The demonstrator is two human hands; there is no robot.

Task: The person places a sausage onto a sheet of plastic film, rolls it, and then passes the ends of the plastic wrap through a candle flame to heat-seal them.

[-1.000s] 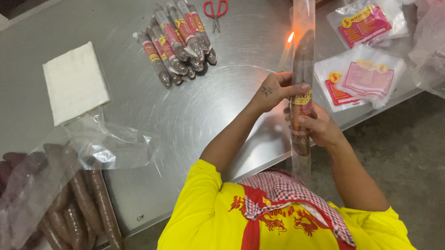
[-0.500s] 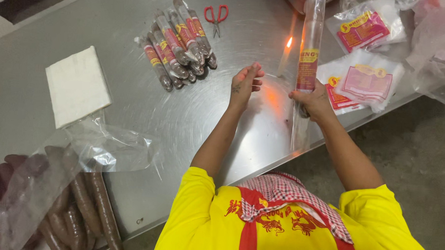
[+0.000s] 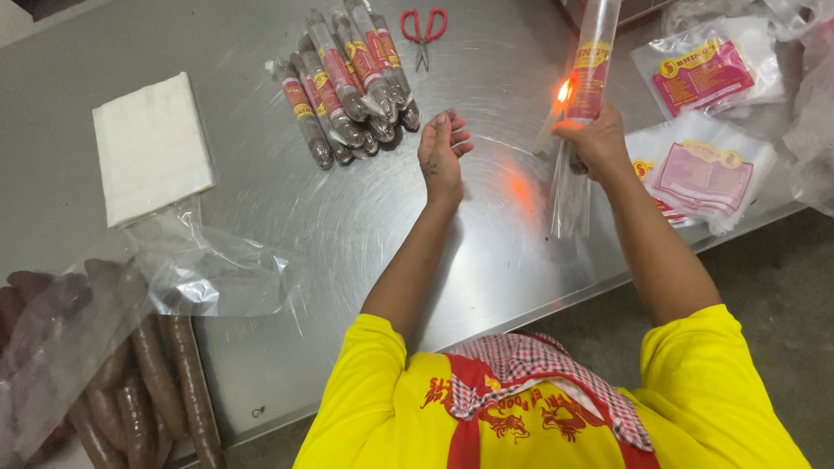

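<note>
Long clear tube package (image 3: 589, 74) with red-and-yellow label standing upright in right hand (image 3: 594, 139), lower end trailing below the fist. Bundle of sealed tube packs (image 3: 349, 75) lying side by side on steel table (image 3: 362, 233), just beyond left hand (image 3: 441, 152), each showing dark filling and red-yellow label band. Two stacks of flat clear bags lying at right: upper stack (image 3: 704, 73) showing magenta-yellow print, lower stack (image 3: 706, 175) showing paler pink print. Loose clear plastic bag (image 3: 109, 316) sprawling at lower left over brown sausages (image 3: 167, 392).
</note>
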